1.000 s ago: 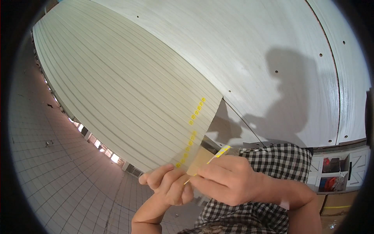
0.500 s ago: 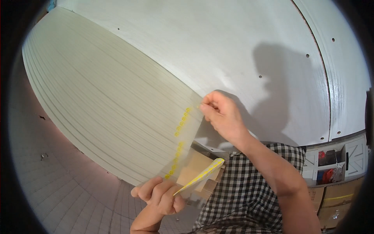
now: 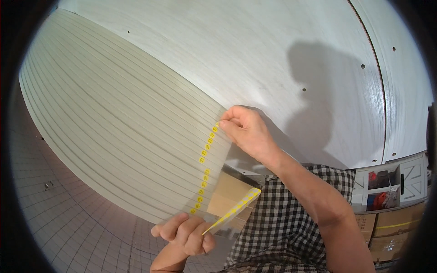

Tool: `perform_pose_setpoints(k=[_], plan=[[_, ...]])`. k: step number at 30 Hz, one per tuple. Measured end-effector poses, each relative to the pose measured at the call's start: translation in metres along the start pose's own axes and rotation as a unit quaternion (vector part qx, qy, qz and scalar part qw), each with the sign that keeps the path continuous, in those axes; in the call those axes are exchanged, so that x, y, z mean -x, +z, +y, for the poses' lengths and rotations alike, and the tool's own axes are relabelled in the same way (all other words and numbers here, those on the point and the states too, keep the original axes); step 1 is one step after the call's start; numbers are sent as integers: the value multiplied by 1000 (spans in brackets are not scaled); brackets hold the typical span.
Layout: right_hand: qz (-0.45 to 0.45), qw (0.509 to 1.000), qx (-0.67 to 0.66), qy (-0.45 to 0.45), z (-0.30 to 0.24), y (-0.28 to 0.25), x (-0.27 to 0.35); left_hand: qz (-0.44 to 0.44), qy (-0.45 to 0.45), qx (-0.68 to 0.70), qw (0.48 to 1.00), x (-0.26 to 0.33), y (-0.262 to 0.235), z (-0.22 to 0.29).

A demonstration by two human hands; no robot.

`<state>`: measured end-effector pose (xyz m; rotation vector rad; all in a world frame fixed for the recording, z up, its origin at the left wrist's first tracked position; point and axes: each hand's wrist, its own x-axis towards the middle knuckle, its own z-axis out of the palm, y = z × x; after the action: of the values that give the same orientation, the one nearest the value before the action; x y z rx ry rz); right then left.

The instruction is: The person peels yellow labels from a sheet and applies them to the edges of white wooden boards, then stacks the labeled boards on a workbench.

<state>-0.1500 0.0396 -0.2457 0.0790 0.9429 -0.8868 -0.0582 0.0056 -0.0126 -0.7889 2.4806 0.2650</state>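
A tall stack of pale wooden boards (image 3: 114,118) lies in front of me, its layered edges facing me. My right hand (image 3: 246,129) presses a small yellow round sticker (image 3: 215,129) onto the corner edge of the stack with pinched fingertips. A column of yellow stickers (image 3: 203,173) runs down that corner edge. My left hand (image 3: 184,234) is low in the view, shut on a clear strip of yellow stickers (image 3: 234,210) that sticks out to the right.
The top board (image 3: 255,50) is wide, white and has small drilled holes. A brown cardboard box (image 3: 227,195) sits behind the stack's corner. Shelves with small items (image 3: 391,184) and cardboard boxes stand at the right. Tiled floor (image 3: 68,223) at the left.
My right hand left the sticker strip in my left hand, rose to the corner edge of the stack and now presses a sticker at the top of the column.
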Motion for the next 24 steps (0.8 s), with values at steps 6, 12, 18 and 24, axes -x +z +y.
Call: perform_pose_setpoints(k=[6,12,18,24], plan=[[14,999,34,-17,3,3,-3,1,3,7,1000,-1,-1,1],[63,992,109,-27,-4,5,2,-14,-4,-4,1000,-4,-4,3],[125,932,263,-214,31,4,30,-11,-1,-4,1000,-2,1,4],[49,871,430,-233,29,2,35,-2,-26,-7,1000,-1,0,3]])
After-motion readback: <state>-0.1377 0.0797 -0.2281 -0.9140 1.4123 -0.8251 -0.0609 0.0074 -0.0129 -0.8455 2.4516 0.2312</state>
